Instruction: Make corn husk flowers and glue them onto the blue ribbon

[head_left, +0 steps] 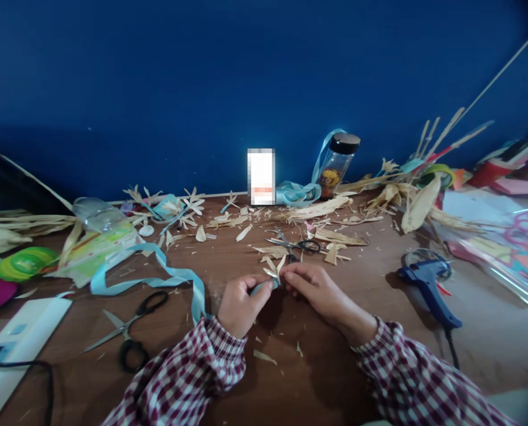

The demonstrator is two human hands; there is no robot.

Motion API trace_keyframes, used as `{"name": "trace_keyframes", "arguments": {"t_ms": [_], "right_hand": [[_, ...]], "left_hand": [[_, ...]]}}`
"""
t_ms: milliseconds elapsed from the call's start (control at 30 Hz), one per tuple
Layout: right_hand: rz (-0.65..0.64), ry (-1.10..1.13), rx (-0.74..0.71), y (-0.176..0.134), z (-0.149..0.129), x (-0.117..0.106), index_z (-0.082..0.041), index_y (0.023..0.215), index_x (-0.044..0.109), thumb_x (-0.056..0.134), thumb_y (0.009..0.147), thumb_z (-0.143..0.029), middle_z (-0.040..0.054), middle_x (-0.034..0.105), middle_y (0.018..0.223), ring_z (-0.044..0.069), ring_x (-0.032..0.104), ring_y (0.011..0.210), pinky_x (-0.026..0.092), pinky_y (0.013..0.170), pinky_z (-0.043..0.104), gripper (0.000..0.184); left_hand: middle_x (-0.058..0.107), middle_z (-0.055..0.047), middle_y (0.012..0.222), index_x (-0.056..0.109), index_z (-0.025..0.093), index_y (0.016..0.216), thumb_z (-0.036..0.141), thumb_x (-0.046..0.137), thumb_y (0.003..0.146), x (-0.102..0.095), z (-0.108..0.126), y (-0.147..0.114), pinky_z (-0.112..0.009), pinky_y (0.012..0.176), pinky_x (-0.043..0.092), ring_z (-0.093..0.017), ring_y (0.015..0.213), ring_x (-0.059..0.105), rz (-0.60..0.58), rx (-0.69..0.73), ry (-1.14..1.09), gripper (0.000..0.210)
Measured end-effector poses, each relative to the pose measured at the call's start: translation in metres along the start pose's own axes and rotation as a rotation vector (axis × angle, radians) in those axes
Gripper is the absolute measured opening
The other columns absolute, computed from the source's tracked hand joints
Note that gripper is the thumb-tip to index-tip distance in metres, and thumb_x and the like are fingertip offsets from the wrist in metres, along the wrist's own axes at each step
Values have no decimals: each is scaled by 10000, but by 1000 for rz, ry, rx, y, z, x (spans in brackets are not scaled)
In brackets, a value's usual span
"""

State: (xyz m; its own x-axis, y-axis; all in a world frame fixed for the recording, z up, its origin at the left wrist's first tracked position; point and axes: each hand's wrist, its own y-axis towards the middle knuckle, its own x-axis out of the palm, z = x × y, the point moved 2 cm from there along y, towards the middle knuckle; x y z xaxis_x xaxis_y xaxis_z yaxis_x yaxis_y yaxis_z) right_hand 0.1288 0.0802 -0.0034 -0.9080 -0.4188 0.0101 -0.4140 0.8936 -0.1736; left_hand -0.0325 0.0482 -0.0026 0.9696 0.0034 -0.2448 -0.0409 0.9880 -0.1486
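The corn-husk flower (271,269) splays papery and pointed; your left hand (246,300) pinches its blue-wrapped base; your right hand (311,284) bunches its fingertips alongside, their grip unclear.

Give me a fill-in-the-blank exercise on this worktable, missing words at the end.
1. The left hand holds a small flower, while the right hand comes out of a sleeve with a ____ pattern.
2. The glue gun is coloured ____.
3. The scissors nearest the power strip lie with their blades ____.
4. The bottle has a lid coloured ____.

Missing words: checked; blue; open; black.
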Motion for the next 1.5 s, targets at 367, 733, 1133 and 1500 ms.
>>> {"name": "trace_keyframes", "arguments": {"t_ms": [367, 733, 1133, 1500], "right_hand": [[-8, 80, 4, 1, 0, 1, -141, 768, 666, 693, 704, -324, -20, 584, 660, 86, 478, 582, 371, 578, 226, 196], [110, -155, -207, 2, -2, 3, -183, 804, 696, 637, 762, -309, 26, 676, 756, 164, 591, 720, 439, 689, 280, 146], [71, 57, -162, 2, 0, 1, -172, 794, 622, 644, 763, -332, -8, 601, 729, 125, 528, 673, 409, 659, 254, 164], [129, 310, -30, 5, 0, -11, -169, 743, 573, 719, 675, -423, -34, 514, 640, 85, 437, 559, 349, 539, 211, 301]], "left_hand": [[717, -43, 758, 721, 139, 755, 275, 602, 723, 3, 6, -4, -253, 694, 464, -176, 735, 622, -44, 50, -9, 184], [371, 76, 487, 643, 119, 724, 419, 659, 687, 8, -15, 0, -179, 376, 205, -28, 379, 279, -116, -104, -353, 302], [481, 43, 495, 669, 125, 709, 454, 578, 736, -2, 6, -2, -196, 397, 279, -57, 383, 349, -19, -43, -21, 343], [626, 0, 570, 713, 184, 813, 420, 524, 787, -37, 27, -6, -203, 472, 372, -113, 465, 493, -138, 97, 315, 304]]}}
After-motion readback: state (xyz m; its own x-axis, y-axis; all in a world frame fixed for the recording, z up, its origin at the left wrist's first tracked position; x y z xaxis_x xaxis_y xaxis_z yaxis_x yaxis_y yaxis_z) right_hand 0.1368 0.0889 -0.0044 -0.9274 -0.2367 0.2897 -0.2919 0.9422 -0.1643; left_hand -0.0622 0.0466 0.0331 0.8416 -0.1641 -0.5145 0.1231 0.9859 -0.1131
